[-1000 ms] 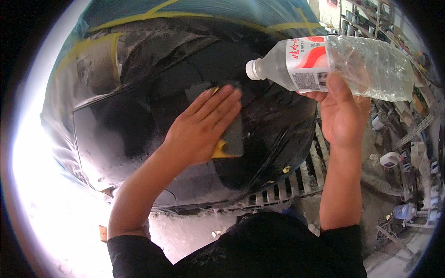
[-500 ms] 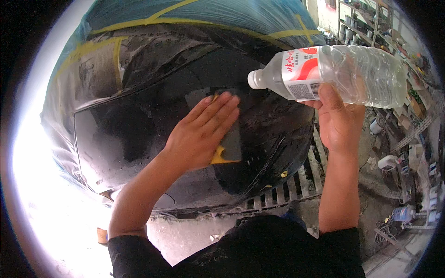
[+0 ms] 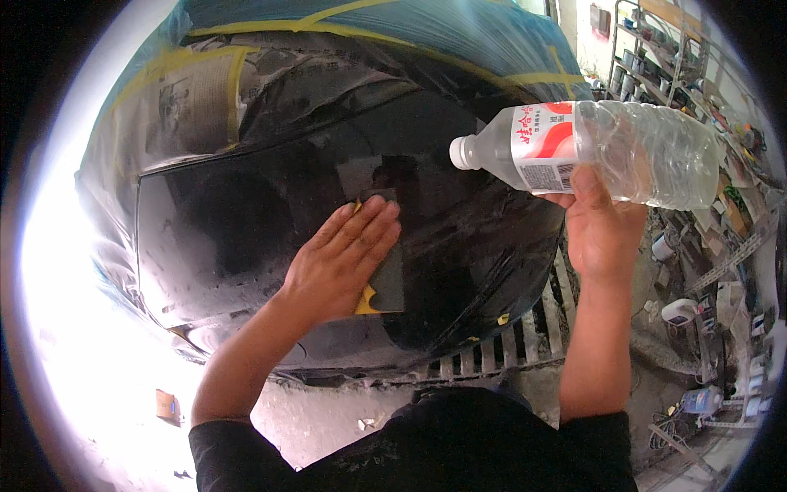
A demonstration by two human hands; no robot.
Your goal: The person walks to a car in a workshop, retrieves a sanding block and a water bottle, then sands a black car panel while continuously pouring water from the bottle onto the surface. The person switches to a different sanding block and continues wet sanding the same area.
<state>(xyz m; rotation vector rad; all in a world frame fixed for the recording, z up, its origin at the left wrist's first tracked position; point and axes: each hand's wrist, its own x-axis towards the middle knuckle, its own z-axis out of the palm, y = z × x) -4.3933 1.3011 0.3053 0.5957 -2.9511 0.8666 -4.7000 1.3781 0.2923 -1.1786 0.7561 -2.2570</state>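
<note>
My left hand point(image 3: 340, 258) lies with fingers stretched and pressed together over a dark grey sheet of sandpaper point(image 3: 392, 283) that shows a yellow side at its lower edge. The sheet is held flat under the palm against a glossy black car panel point(image 3: 246, 205), which looks wet in places. In my right hand point(image 3: 605, 221) is a clear plastic water bottle point(image 3: 656, 156) with a white cap and a red and white label. The bottle is tilted onto its side, its capped neck pointing left, above the right part of the panel.
Blue plastic film point(image 3: 459, 37), yellow masking tape point(image 3: 369, 41) and masking paper point(image 3: 197, 102) cover the car beyond the panel. A slatted floor grate point(image 3: 508, 344) runs below its near edge. At right stand shelves with cans point(image 3: 631, 61), a white jug point(image 3: 679, 312) and scattered clutter.
My left hand has slid the sandpaper nearer and a little to the left across the panel. My right hand still holds the bottle sideways. The whole view has shifted slightly.
</note>
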